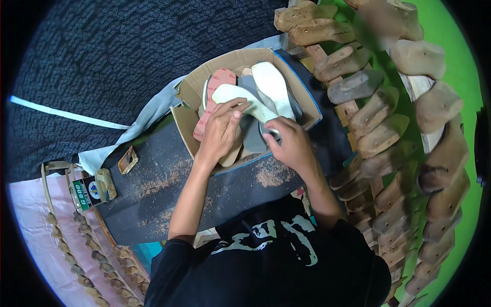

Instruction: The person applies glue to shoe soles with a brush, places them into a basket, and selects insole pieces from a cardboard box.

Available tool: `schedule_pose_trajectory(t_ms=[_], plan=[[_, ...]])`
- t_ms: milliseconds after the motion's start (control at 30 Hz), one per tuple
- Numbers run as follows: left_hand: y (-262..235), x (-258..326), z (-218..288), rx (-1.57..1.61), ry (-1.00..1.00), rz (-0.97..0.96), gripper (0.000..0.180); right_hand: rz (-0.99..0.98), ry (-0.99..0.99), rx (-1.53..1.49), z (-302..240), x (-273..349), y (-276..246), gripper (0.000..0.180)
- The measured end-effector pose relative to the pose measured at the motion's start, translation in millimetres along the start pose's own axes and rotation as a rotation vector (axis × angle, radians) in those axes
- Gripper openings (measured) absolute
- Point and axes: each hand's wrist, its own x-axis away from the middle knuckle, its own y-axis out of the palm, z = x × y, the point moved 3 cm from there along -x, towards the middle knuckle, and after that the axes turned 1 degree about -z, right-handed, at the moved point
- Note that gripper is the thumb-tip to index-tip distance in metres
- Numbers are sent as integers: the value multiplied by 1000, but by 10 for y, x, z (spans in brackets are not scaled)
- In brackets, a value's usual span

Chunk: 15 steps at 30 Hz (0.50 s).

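A cardboard box [200, 70] on the dark work table holds several shoe-sole pieces. Across the pile slants a white sole-shaped piece [231, 92]. My left hand [221, 132] rests against its near edge, fingers stretched out and thumb apart. At the piece's narrower lower right end, my right hand [290, 143] has its fingers curled in a pinch; the grip is partly hidden by the hand. Another white sole piece [270, 82] lies behind, to the right. A pink sole piece [223, 78] with red marks leans at the box's left. Grey pieces [251, 135] lie beneath.
Wooden shoe lasts [376, 110] hang in rows along the right side by a green wall. Brownish shavings [273, 173] are scattered on the table [135, 202]. A small tan block [128, 160] and a green-black box [87, 193] sit at the left. Dark patterned cloth [128, 51] spreads beyond.
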Motion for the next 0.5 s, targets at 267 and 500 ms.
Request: schedule_pose_trajectory(t_ms=[267, 500], plan=[[439, -937, -667, 86, -180, -101, 46, -253, 291, 489, 612, -400, 20, 39], [679, -1084, -999, 181, -295, -101, 48, -522, 536, 400, 636, -408, 72, 53]])
